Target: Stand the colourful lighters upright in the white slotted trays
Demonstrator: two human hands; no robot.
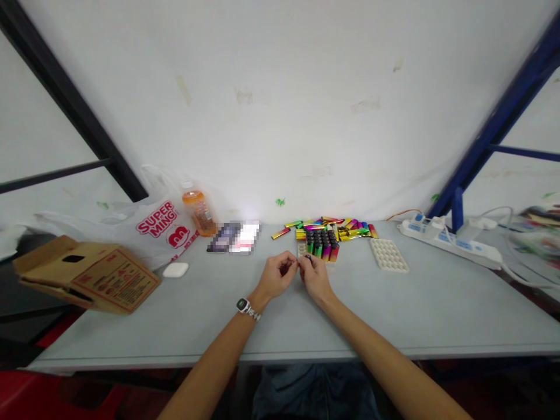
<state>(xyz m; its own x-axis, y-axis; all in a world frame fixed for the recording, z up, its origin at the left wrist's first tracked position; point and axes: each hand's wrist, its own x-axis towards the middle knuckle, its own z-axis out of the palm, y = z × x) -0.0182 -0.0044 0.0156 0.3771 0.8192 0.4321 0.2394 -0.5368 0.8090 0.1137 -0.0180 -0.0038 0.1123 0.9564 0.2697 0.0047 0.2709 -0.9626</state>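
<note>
"How are the left hand [280,274] and right hand [314,276]?"

"Both curled, nearly meeting; I can't tell whether either grips anything."

"And the lighters [322,247]?"

"Upright in rows in a pale tray [301,249] on the table [205,329], just beyond the right hand, shiny loose pieces [347,234] behind."
</note>
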